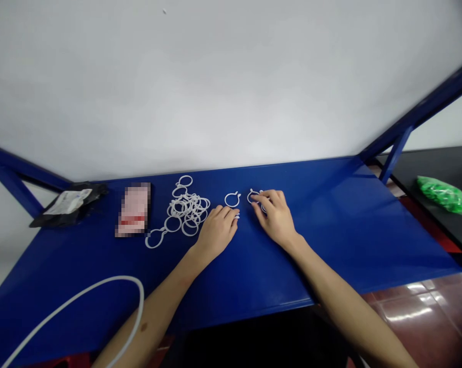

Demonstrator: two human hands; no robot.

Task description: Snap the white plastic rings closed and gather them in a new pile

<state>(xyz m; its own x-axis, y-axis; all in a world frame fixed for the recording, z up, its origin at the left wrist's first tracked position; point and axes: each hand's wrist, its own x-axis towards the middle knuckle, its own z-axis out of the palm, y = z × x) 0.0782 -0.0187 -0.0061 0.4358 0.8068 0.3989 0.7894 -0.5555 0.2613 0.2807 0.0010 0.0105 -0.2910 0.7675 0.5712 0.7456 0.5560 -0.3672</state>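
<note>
My left hand [217,230] lies palm down on the blue table, fingers stretched out and lying flat. White ring parts poke out past its fingertips; what lies beneath is hidden. Just beyond those fingers rests a single white plastic ring [226,200] with small tabs. My right hand [275,214] has its thumb and fingers closed about another white ring [248,196], which stays at table level. Part of one more ring shows under the right fingers. Left of my left hand, a loose heap of white rings [190,221] spreads out, some overlapping.
A pink packet [134,204], blurred, and a black plastic bag with a label [71,202] lie at the left of the blue table [349,230]. A white cable [81,292] loops over my left forearm. Blue frame bars stand at both sides. Green-filled bag [443,194] lies at right.
</note>
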